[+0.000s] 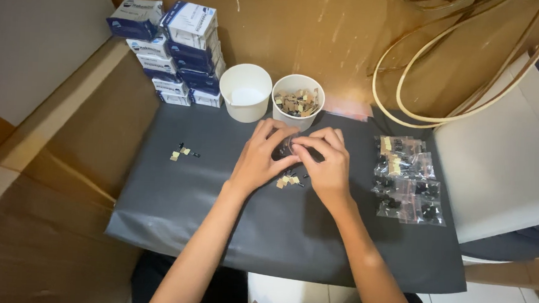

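Both hands meet over the grey mat (216, 228) — left hand (262, 157) and right hand (327, 164) curl shut on a small clear bag (285, 147), held just above the loose tan-and-black parts (288, 179); two paper cups (271, 96) stand within reach behind.

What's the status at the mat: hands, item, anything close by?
Left hand and right hand together on a small clear bag. Small loose parts lie beneath on grey mat. Two paper cups just behind.
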